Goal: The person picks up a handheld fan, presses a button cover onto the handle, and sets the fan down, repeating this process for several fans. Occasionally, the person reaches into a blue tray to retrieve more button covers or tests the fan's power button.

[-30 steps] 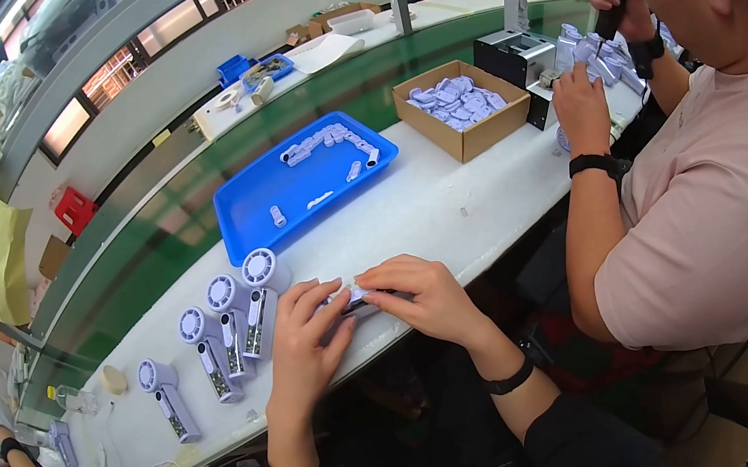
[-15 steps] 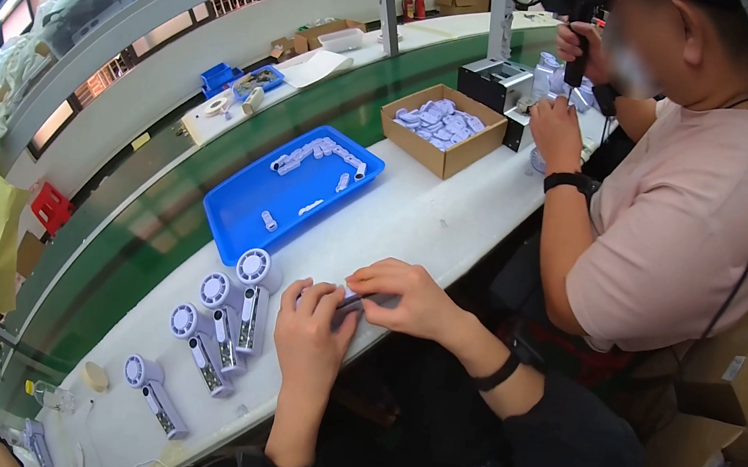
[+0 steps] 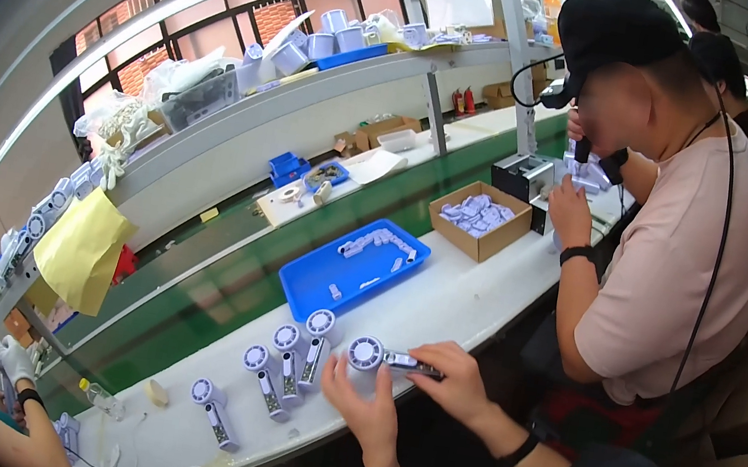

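A lavender handheld fan (image 3: 366, 354) is held over the near edge of the white workbench, its round head to the left and its handle pointing right. The handle lies uncovered, with a circuit board (image 3: 402, 362) showing inside. My right hand (image 3: 456, 383) pinches the handle's end. Below the fan head, my left hand (image 3: 363, 410) cups it with thumb and fingers apart from each other, steadying its lower side. Several similar fans (image 3: 283, 371) lie in a slanting row to the left, their handles also uncovered.
Beyond the fans sits a blue tray (image 3: 306, 293) with small lavender parts. A cardboard box (image 3: 488, 243) of lavender pieces stands farther right, beside a co-worker (image 3: 676, 242) holding a dark tool. Another person's gloved hand (image 3: 14, 360) is at far left, near a clear bottle (image 3: 101, 398).
The head view has tilted up, so the bench sits lower and further right. My hands have moved apart, and the fan between them now shows its round head and open handle.
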Tool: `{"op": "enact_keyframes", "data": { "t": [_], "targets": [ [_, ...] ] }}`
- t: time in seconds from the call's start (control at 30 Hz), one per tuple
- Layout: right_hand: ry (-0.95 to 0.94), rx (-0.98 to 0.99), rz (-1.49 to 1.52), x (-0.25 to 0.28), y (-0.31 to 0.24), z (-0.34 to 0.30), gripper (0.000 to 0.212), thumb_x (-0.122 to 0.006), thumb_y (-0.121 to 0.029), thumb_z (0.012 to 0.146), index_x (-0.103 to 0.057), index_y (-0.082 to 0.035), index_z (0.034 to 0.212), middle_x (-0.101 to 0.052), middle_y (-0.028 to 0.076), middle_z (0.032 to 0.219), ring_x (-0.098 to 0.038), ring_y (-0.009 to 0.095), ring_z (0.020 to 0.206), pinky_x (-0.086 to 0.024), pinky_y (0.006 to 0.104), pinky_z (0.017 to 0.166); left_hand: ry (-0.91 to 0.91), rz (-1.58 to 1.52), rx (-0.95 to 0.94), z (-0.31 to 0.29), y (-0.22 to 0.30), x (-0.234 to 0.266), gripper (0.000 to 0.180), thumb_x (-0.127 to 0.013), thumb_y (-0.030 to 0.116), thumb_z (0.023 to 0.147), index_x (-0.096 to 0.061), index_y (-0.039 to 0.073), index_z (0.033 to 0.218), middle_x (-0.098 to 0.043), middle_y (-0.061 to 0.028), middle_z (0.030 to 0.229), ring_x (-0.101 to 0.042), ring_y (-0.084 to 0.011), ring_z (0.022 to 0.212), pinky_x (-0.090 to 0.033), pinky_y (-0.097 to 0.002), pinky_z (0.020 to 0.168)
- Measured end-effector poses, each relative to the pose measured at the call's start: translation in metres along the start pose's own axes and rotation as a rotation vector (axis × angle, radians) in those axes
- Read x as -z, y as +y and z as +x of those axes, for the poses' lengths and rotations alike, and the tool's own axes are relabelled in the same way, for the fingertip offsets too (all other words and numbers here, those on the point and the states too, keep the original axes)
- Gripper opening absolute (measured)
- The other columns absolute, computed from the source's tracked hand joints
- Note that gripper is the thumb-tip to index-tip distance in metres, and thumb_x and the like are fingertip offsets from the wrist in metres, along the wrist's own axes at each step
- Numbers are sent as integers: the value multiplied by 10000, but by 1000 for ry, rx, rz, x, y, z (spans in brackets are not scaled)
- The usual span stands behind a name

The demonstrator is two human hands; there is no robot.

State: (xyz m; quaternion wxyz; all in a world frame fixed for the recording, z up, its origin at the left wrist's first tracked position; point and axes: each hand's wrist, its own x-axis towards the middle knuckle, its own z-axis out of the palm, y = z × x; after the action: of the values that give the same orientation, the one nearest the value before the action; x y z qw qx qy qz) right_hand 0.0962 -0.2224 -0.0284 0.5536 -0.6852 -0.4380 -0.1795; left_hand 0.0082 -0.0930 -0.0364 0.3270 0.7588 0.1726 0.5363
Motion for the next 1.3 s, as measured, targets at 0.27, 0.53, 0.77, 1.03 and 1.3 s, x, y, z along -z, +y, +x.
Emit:
{"op": "enact_keyframes", "data": {
  "t": [0.27, 0.53, 0.77, 1.03, 1.3],
  "targets": [
    [274, 164, 89, -15, -70, -28, 424, -912, 48, 662, -761, -39, 1048, -757, 136, 1058, -716, 323, 996, -600, 391, 857, -212, -1157, 628, -21, 15, 39, 649, -802, 392, 928, -633, -105, 1310, -630, -223, 1392, -591, -319, 1283, -446, -445, 1137],
    [-8, -6, 451, -32, -86, -43, 350, -882, 14, 783, -754, -44, 1104, -738, 112, 1161, -693, 263, 1108, -564, 365, 970, -211, -1141, 387, -25, -1, 67, 779, -755, 532, 943, -589, -109, 1353, -641, -212, 1368, -647, -292, 1166, -508, -438, 1057],
    [-396, -522, 795, -38, -63, -59, 468, -876, -180, 863, -696, -8, 1259, -742, 138, 1178, -693, 235, 1138, -547, 342, 999, -542, -884, 499, -13, -6, 101, 607, -850, 308, 855, -650, -62, 1292, -656, -205, 1346, -639, -294, 1234, -508, -439, 1069],
    [-851, -461, 500, -14, -55, -29, 688, -898, -390, 830, -650, 20, 1323, -739, 175, 1191, -721, 243, 1099, -550, 363, 991, -720, -788, 205, -7, -14, 86, 542, -948, 95, 687, -721, -71, 1149, -692, -193, 1281, -678, -281, 1188, -514, -408, 1056],
    [-717, -339, 385, 3, -69, -37, 613, -883, -417, 822, -709, 29, 1205, -760, 174, 1064, -745, 246, 1011, -578, 357, 909, -765, -913, 121, -21, -10, 75, 448, -876, 246, 747, -726, -35, 1062, -697, -195, 1217, -621, -338, 1232, -466, -471, 1102]
  ]
}}
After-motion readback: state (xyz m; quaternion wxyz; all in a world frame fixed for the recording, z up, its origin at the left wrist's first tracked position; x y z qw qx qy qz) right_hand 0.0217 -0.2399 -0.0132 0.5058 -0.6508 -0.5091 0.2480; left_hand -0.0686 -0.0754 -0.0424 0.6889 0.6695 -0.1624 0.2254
